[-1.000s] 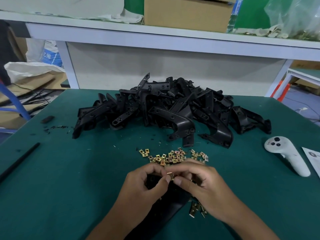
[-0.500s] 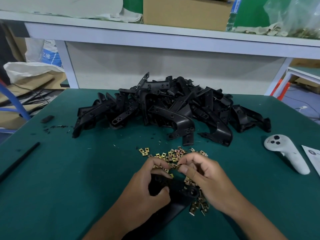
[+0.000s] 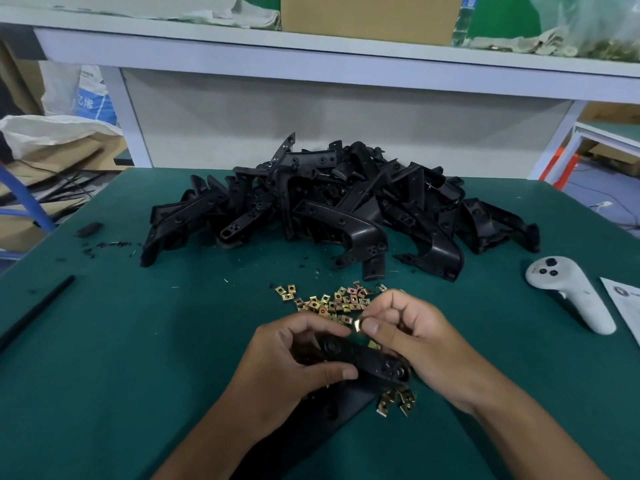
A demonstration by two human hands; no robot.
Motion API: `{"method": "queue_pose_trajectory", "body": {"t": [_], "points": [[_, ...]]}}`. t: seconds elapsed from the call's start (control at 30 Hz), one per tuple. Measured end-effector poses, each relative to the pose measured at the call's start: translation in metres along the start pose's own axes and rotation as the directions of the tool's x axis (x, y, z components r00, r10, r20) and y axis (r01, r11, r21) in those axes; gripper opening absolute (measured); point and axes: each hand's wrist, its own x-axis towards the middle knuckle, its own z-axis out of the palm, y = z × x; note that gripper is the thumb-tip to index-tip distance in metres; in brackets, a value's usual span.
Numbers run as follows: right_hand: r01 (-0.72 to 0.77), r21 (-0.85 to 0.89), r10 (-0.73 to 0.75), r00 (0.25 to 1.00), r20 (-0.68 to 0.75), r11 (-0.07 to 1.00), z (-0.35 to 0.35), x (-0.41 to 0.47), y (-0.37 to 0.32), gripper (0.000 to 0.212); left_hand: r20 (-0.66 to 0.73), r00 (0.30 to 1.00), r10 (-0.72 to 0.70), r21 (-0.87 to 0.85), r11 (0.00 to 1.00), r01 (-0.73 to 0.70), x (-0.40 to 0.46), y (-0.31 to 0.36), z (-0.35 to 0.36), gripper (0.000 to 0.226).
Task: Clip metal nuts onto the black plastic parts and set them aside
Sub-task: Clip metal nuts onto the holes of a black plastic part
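Metal nut, head view: pinched between right hand thumb and forefinger, just above the black plastic part gripped by the left hand at 6 o'clock on the counter. Risk: a tilted nut may slip and drop among the loose nuts. The mounting tab is hidden by fingers.

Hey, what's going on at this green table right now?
A person is fitting metal nuts onto black plastic parts. The left hand grips one black part near the table's front edge, while the right hand pinches a single nut just above it, not yet clipped on. Loose nuts lie just beyond the hands, a few more beside the part. A big pile of black parts sits farther back, and a white controller rests on the right.
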Motion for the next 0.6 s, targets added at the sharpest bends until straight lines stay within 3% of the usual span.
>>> {"method": "queue_pose_trajectory", "body": {"t": [0.4,0.6], "points": [[-0.005,-0.029,0.005,1.000,0.003,1.000,0.0037,0.0014,-0.0047,0.013,-0.023,0.999,0.036,-0.092,0.995,-0.038,0.0031,-0.0063,0.0010,0.052],[0.008,-0.031,-0.008,1.000,0.005,0.999,0.0023,0.0007,-0.0061,0.012,-0.023,0.997,0.072,-0.079,0.994,-0.074,0.0030,-0.0054,0.0009,0.040]]}}
